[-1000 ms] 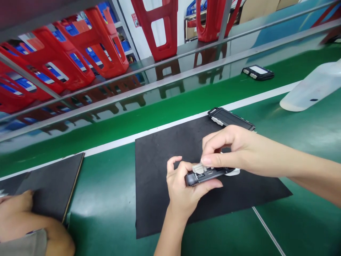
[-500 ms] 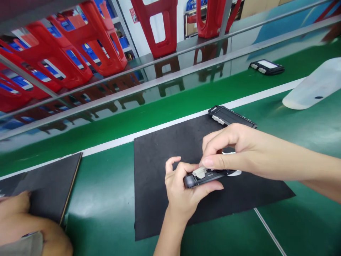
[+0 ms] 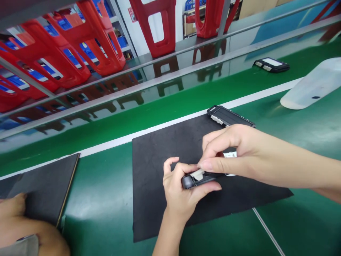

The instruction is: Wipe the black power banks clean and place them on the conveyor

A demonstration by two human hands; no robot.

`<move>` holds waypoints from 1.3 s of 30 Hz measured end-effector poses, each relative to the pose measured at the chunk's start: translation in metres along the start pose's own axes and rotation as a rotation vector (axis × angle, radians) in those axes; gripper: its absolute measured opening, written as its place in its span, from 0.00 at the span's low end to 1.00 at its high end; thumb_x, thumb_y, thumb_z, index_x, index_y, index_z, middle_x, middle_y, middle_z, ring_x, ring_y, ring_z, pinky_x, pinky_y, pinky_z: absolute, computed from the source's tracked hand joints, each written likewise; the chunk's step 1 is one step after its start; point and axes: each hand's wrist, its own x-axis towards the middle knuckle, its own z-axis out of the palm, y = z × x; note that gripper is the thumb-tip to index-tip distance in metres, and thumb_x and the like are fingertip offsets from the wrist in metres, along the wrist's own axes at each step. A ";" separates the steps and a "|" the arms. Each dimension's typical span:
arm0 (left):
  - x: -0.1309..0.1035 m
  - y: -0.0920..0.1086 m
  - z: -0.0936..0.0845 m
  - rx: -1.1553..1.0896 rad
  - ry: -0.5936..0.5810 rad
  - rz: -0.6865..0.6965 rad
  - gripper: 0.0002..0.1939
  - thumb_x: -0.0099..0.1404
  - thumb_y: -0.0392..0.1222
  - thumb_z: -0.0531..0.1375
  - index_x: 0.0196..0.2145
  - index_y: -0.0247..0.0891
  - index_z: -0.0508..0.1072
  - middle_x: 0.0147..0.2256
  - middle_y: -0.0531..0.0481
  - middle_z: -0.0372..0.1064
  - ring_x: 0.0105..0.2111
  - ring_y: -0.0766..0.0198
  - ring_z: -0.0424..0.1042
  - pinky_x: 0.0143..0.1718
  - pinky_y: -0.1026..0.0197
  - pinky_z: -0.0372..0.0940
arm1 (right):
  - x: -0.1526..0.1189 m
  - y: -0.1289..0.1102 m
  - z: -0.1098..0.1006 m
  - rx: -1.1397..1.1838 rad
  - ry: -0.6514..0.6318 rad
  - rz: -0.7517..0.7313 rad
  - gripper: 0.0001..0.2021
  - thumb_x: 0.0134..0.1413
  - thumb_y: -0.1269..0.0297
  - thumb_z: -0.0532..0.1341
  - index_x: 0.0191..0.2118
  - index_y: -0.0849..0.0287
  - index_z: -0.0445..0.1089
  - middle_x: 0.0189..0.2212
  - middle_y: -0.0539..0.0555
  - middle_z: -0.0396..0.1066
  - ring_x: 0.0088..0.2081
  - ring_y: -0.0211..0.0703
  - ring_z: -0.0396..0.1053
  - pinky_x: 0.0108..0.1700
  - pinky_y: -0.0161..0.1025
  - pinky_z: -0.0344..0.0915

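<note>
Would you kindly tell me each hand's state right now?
Left hand: closed, holding the black device.
Right hand: fingertips at the pale flap; cannot tell whether pinching or pressing.

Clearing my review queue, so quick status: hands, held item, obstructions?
Left hand gripping black device. Right hand closed in at its pale flap. Right hand blocks view of part of device.

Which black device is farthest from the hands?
The white-panelled device, on the green strip; the second device lies nearer, the third device is held.
</note>
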 end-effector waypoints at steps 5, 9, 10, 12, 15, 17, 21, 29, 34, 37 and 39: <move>0.001 0.001 0.000 -0.003 0.000 -0.015 0.21 0.55 0.63 0.59 0.26 0.42 0.63 0.18 0.63 0.70 0.13 0.71 0.65 0.33 0.58 0.66 | -0.003 -0.002 0.002 0.009 0.018 0.015 0.14 0.55 0.59 0.62 0.21 0.57 0.74 0.22 0.47 0.67 0.22 0.31 0.63 0.23 0.31 0.58; 0.000 0.000 0.000 -0.008 -0.004 -0.033 0.21 0.54 0.61 0.61 0.26 0.41 0.62 0.19 0.65 0.71 0.14 0.73 0.66 0.32 0.60 0.64 | -0.006 -0.002 0.006 -0.047 0.082 -0.047 0.12 0.55 0.63 0.62 0.22 0.55 0.75 0.23 0.46 0.67 0.23 0.31 0.64 0.23 0.30 0.58; -0.001 0.000 0.000 -0.008 -0.007 -0.038 0.21 0.54 0.61 0.61 0.26 0.41 0.62 0.19 0.65 0.71 0.15 0.73 0.67 0.33 0.60 0.63 | -0.007 -0.001 0.007 -0.073 0.102 -0.080 0.11 0.55 0.64 0.61 0.23 0.55 0.76 0.23 0.46 0.67 0.23 0.30 0.64 0.23 0.30 0.59; -0.001 -0.001 0.001 -0.013 -0.012 -0.049 0.21 0.54 0.61 0.62 0.25 0.41 0.62 0.19 0.65 0.71 0.16 0.73 0.67 0.35 0.59 0.63 | -0.008 0.001 0.011 -0.146 0.149 -0.165 0.10 0.57 0.66 0.60 0.28 0.55 0.77 0.23 0.47 0.67 0.24 0.31 0.65 0.24 0.30 0.59; -0.002 -0.001 0.001 -0.029 -0.011 -0.051 0.20 0.55 0.59 0.62 0.26 0.42 0.62 0.19 0.65 0.70 0.15 0.73 0.66 0.38 0.58 0.63 | -0.010 0.007 0.016 -0.274 0.225 -0.321 0.09 0.59 0.68 0.58 0.34 0.56 0.77 0.25 0.49 0.68 0.26 0.34 0.65 0.27 0.31 0.61; -0.002 -0.001 0.001 -0.035 -0.013 -0.049 0.19 0.55 0.59 0.63 0.26 0.42 0.64 0.20 0.65 0.70 0.15 0.73 0.66 0.38 0.58 0.63 | -0.012 0.011 0.019 -0.339 0.262 -0.406 0.09 0.60 0.68 0.57 0.36 0.57 0.76 0.28 0.51 0.69 0.28 0.35 0.66 0.30 0.33 0.62; -0.003 -0.001 0.001 -0.042 -0.024 -0.062 0.18 0.56 0.58 0.62 0.27 0.42 0.64 0.22 0.63 0.72 0.17 0.71 0.68 0.39 0.57 0.63 | -0.015 0.016 0.021 -0.456 0.280 -0.490 0.09 0.61 0.69 0.55 0.37 0.56 0.73 0.31 0.51 0.69 0.30 0.36 0.66 0.31 0.33 0.63; -0.002 -0.002 0.000 -0.048 -0.035 -0.061 0.15 0.59 0.56 0.60 0.29 0.41 0.65 0.24 0.59 0.76 0.21 0.69 0.72 0.41 0.56 0.63 | -0.019 0.021 0.021 -0.692 0.272 -0.667 0.09 0.58 0.75 0.57 0.43 0.58 0.68 0.33 0.55 0.71 0.33 0.41 0.66 0.33 0.37 0.64; -0.003 -0.003 0.001 -0.057 -0.033 -0.084 0.16 0.57 0.55 0.63 0.28 0.41 0.66 0.23 0.61 0.75 0.20 0.70 0.71 0.42 0.56 0.63 | -0.016 0.030 0.018 -0.697 0.258 -0.772 0.09 0.57 0.77 0.58 0.43 0.62 0.69 0.33 0.57 0.72 0.36 0.43 0.66 0.37 0.40 0.67; -0.002 -0.004 0.000 -0.063 -0.007 -0.117 0.19 0.54 0.60 0.62 0.29 0.42 0.67 0.23 0.59 0.74 0.24 0.67 0.72 0.38 0.58 0.64 | -0.013 0.036 0.017 -0.704 0.293 -0.817 0.10 0.56 0.78 0.59 0.43 0.64 0.69 0.32 0.57 0.72 0.37 0.43 0.67 0.36 0.39 0.68; -0.002 -0.005 -0.001 -0.098 -0.018 -0.176 0.24 0.51 0.66 0.60 0.30 0.42 0.68 0.25 0.55 0.75 0.28 0.63 0.73 0.33 0.58 0.65 | -0.011 0.039 0.018 -0.700 0.307 -0.814 0.11 0.56 0.78 0.58 0.45 0.64 0.69 0.32 0.57 0.72 0.38 0.43 0.67 0.37 0.39 0.69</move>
